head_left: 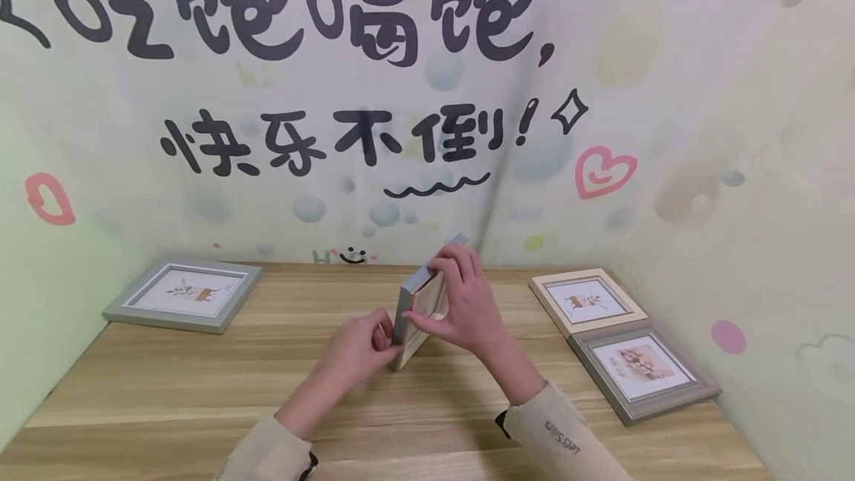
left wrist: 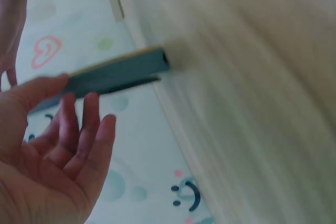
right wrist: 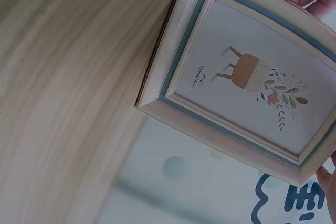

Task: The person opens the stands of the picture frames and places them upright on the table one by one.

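Above the wooden table (head_left: pixel 347 288) a picture frame (right wrist: pixel 252 77) is held tilted on edge between both hands. It has a cream front with a blue-grey inner line, and a printed vase on chair-like legs with flowers. The left hand (head_left: pixel 354 351) pinches its near lower side; in the left wrist view the thumb lies along the blue-grey edge, other fingers loosely bent below. A thin dark strip (left wrist: pixel 131 85) shows beneath that edge. The right hand (head_left: pixel 464 310) grips the upper side, fingers over the top, thumb on the front.
A grey picture frame (head_left: pixel 187 294) lies face up at the table's back left. On the right a cream frame (head_left: pixel 591 299) and a taupe frame (head_left: pixel 644 366) lie end to end. A printed cloth wall (head_left: pixel 427 206) rises behind the table.
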Motion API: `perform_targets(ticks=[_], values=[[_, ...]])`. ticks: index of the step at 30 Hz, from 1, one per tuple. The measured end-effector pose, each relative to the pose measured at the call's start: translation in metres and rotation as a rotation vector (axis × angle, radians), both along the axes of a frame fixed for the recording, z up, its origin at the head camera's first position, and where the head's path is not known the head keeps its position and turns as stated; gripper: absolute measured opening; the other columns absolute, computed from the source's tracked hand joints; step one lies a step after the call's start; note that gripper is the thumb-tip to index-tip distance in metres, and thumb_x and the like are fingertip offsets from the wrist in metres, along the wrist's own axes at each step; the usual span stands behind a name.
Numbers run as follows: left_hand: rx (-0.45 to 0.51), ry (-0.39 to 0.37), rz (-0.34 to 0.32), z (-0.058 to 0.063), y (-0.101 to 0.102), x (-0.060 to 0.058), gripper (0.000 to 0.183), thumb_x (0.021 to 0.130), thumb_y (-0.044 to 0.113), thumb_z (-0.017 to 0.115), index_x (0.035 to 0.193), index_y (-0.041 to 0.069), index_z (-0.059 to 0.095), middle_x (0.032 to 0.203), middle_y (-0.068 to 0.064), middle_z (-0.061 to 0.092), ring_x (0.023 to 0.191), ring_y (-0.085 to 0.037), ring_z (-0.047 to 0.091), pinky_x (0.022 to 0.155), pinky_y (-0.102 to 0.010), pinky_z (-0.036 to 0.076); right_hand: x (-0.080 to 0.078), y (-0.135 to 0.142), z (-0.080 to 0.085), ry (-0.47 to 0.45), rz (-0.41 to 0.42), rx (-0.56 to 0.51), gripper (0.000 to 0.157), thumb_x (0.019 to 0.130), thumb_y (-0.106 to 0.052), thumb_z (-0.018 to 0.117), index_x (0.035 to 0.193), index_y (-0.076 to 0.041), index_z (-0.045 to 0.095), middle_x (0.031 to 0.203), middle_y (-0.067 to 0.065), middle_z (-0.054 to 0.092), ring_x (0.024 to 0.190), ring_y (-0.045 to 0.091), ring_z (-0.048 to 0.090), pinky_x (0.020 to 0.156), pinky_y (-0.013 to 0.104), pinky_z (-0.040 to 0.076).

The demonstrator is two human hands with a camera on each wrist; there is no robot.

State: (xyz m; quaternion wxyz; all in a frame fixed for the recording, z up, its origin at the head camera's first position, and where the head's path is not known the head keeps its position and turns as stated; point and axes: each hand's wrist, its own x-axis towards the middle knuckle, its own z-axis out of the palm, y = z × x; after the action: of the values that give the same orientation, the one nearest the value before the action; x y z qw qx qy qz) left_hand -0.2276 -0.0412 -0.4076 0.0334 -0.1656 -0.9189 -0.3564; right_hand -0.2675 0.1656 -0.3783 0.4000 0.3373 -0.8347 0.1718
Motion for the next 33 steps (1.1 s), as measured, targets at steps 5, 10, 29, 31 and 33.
perform_targets(ticks=[5, 10, 29, 31, 33], values=[[0.034, -0.02, -0.036, 0.004, -0.01, -0.006, 0.009, 0.084, 0.007, 0.068, 0.089, 0.014, 0.064, 0.079, 0.005, 0.064, 0.073, -0.007, 0.058, 0.067, -0.025, 0.053, -0.001, 0.001, 0.0, 0.006, 0.023, -0.011, 0.076, 0.084, -0.074, 0.054, 0.117, -0.005, 0.051, 0.121, 0.013, 0.049, 0.109, 0.03, 0.043, 0.092, 0.041, 0.046], [0.035, -0.008, -0.045, 0.003, -0.011, -0.013, 0.013, 0.09, 0.005, 0.064, 0.1, 0.012, 0.069, 0.094, 0.001, 0.072, 0.088, -0.012, 0.068, 0.081, -0.033, 0.06, -0.003, 0.003, -0.001, -0.003, 0.042, -0.019, 0.075, 0.083, -0.07, 0.059, 0.118, -0.005, 0.05, 0.121, 0.013, 0.048, 0.109, 0.029, 0.043, 0.091, 0.041, 0.046], [0.001, -0.017, -0.186, -0.018, -0.006, -0.031, 0.047, 0.089, 0.002, 0.068, 0.135, 0.009, 0.059, 0.133, -0.011, 0.066, 0.112, -0.03, 0.069, 0.096, -0.044, 0.057, -0.014, 0.008, -0.001, -0.029, 0.126, -0.006, 0.072, 0.082, -0.066, 0.063, 0.116, -0.004, 0.051, 0.123, 0.015, 0.048, 0.113, 0.031, 0.042, 0.097, 0.042, 0.044], [0.006, -0.021, -0.186, -0.02, -0.005, -0.031, 0.048, 0.089, 0.003, 0.069, 0.135, 0.01, 0.059, 0.133, -0.01, 0.066, 0.112, -0.03, 0.069, 0.097, -0.045, 0.057, -0.015, 0.009, 0.0, -0.036, 0.138, -0.008, 0.071, 0.082, -0.065, 0.064, 0.115, -0.004, 0.051, 0.123, 0.015, 0.048, 0.113, 0.031, 0.042, 0.098, 0.042, 0.044], [0.008, -0.024, -0.184, -0.021, -0.005, -0.032, 0.049, 0.089, 0.004, 0.07, 0.137, 0.011, 0.058, 0.133, -0.01, 0.066, 0.113, -0.03, 0.069, 0.097, -0.045, 0.057, -0.016, 0.009, 0.0, -0.044, 0.147, -0.009, 0.071, 0.081, -0.064, 0.065, 0.115, -0.004, 0.05, 0.123, 0.015, 0.048, 0.114, 0.031, 0.042, 0.098, 0.042, 0.044]])
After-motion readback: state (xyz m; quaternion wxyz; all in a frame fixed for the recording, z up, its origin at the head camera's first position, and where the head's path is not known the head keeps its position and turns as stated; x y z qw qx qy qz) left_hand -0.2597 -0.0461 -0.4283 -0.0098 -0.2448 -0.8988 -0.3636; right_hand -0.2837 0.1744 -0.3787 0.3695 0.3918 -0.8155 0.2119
